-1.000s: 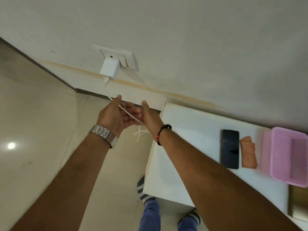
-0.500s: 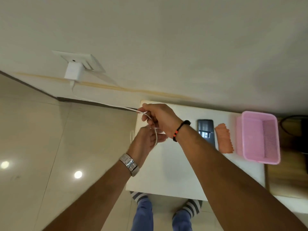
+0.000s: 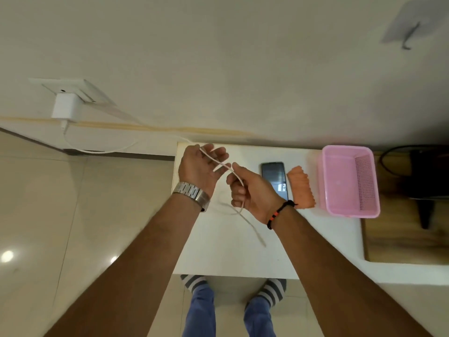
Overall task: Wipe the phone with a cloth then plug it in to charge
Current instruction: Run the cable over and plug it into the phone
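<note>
A pale wall (image 3: 243, 69) fills the top half of the view, and a glossy tiled floor (image 3: 48, 215) spreads along the left side. A white tabletop (image 3: 223, 254) stands against the wall in the middle, and the person's two bare forearms reach out over it from the bottom edge. At the tabletop's right end sits a pink plastic basket (image 3: 349, 181), its near wall perforated with small holes. The left hand (image 3: 196, 166), with a metal watch (image 3: 192, 192) on its wrist, hovers over the tabletop's far left corner; its grip is loose, fingers spread and only lightly curved, with the white charging cable (image 3: 102, 150) draped across them. The right hand (image 3: 252, 190), wearing a black cord bracelet (image 3: 279, 212), has a closed grip on the same cable, fingers curled round it, just right of the left hand. From the right hand the cable's free end trails down toward the tabletop, blurred, so its plug cannot be made out. Leftward the cable sags in a shallow curve along the base of the wall up to a white charger (image 3: 65, 107) plugged into a wall socket (image 3: 73, 90). The phone (image 3: 273, 171) lies flat on the tabletop, dark screen up, partly hidden behind the right hand. Just beside it on the right lies a folded orange cloth (image 3: 302, 188), between the phone and the basket. Striped socks (image 3: 194, 282) and blue trouser legs show below the tabletop's near edge.
</note>
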Motion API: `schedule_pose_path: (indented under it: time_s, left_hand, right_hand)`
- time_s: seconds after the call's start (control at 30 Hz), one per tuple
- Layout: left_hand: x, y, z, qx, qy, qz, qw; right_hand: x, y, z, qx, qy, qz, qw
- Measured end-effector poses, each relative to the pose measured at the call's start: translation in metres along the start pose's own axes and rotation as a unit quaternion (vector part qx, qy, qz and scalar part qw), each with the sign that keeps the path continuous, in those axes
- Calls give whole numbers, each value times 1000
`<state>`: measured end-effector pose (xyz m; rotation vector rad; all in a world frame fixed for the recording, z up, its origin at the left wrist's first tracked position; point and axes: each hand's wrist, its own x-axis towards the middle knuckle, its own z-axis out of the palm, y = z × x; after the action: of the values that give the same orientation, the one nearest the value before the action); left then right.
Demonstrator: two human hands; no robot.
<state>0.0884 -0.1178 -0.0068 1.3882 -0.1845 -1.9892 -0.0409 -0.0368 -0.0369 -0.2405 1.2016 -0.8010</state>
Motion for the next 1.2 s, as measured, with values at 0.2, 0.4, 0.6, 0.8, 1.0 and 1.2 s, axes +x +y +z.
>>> schedule_pose_path:
  time_s: [0.2,0.4,0.6,0.8,1.0,1.2]
  left_hand:
    - [-26,-73,-18,133,-77,-69,986]
    - [-38,-106,-23,340,-83,-1,937]
    - [-37,-107,-10,243,-27,-2,970]
    - [-18,-76,6,-30,33,-38,998]
    - [7,-59,-30,3,190,-2,982]
    - [17,-77,-87,47,284,-46,957]
  right_hand:
    - [3,-19,-19,-5,33,-8,999]
    - [6,-29,-29,-5,50,8,999]
    - [-1,-31,-33,-47,57,-1,997]
    - [-30,15,-46,-73,-59,87,992]
    - [-61,31,-92,-129,-37,33,990]
    - [-75,9,-133,-102,8,50,994]
